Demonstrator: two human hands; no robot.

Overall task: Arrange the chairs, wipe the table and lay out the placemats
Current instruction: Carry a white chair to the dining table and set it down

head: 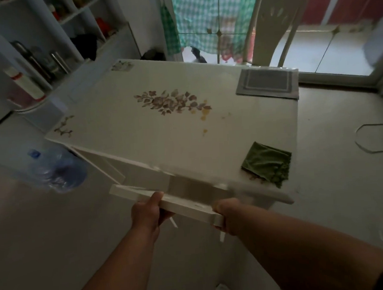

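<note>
Room: pale tiled floor, white shelves at far left, a checked curtain over the doorway beyond the table.
Table: white top with a floral print at centre; we see yellowish stains just right of the print.
Near chair: white, its top rail at the near table edge; blurred, so we cannot tell how far it sits under the table.
Left hand: ours, closed around the rail's left part, thumb on top, fingers below.
Right hand: ours, wrapped over the rail's right end, holding it firmly.
Far chair: cream, tall back with leaf cut-outs, standing at the far right corner of the table.
Placemat: grey with a pale border line, flat on the far right corner, just in front of the far chair.
Cloth: green, folded, lying on the near right corner, apart from both hands.
Bottle: large, blue-tinted, on the floor left of the table, lying tilted.
Flasks: metal, upright on a low shelf.
Cable: looped on the floor at right.
</note>
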